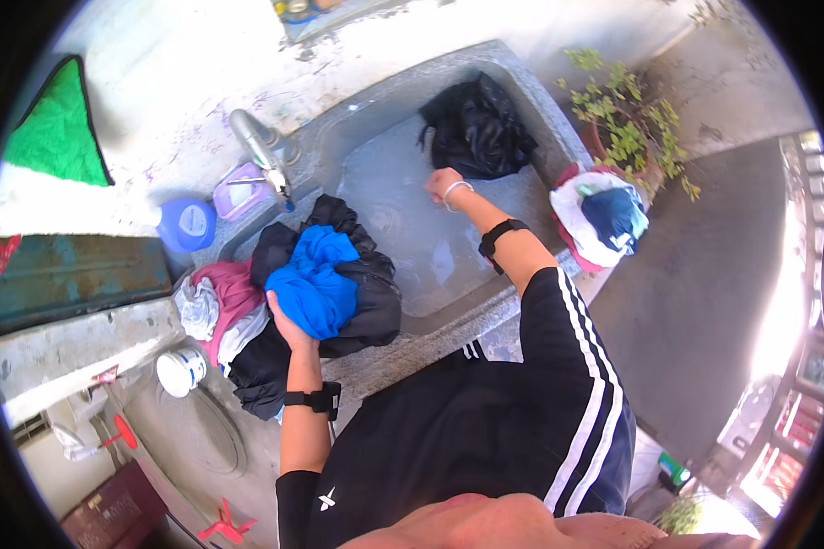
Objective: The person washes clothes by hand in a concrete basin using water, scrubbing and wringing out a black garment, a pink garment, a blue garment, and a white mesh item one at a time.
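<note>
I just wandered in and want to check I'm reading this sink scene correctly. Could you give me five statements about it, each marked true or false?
1. The left hand touches the bright blue cloth. True.
2. The right hand wears a glove. False: it is bare, with a white bracelet at the wrist.
3. A black cloth bundle lies in the far right corner of the stone sink. True.
4. The potted plant stands left of the sink. False: it is to the right.
5. The green cloth is at the left of the picture. True.
</note>
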Action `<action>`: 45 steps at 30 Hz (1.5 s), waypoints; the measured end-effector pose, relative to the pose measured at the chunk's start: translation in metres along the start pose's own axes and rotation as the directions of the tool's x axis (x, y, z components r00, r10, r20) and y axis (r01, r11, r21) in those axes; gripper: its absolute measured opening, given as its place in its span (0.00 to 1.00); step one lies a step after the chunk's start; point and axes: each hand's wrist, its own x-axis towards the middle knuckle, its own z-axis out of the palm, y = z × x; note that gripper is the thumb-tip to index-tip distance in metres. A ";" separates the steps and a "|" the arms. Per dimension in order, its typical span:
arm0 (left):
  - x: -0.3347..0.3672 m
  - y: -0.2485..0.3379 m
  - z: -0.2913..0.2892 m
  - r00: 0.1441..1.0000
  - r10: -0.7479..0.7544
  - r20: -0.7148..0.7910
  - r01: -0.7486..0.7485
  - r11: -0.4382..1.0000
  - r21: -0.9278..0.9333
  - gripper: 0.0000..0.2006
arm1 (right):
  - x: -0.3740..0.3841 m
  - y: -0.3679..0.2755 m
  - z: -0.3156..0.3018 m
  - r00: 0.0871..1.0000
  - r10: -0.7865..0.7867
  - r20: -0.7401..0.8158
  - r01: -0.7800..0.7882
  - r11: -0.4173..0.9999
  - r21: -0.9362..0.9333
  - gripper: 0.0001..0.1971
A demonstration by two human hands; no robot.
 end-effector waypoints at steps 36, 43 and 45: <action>-0.053 -0.012 0.007 0.949 0.262 0.176 -0.315 0.821 0.476 0.36 | -0.917 0.551 0.136 -0.109 0.977 -0.183 0.985 0.131 0.112 0.21; -0.062 -0.016 0.020 0.943 0.273 0.190 -0.332 0.804 0.493 0.36 | -1.102 0.410 -0.121 -0.484 0.539 -0.689 0.752 0.659 -0.013 0.22; -0.057 -0.011 0.013 0.944 0.287 0.165 -0.331 0.809 0.486 0.36 | -1.039 0.386 -0.136 -0.355 0.502 -0.788 0.761 0.645 0.068 0.13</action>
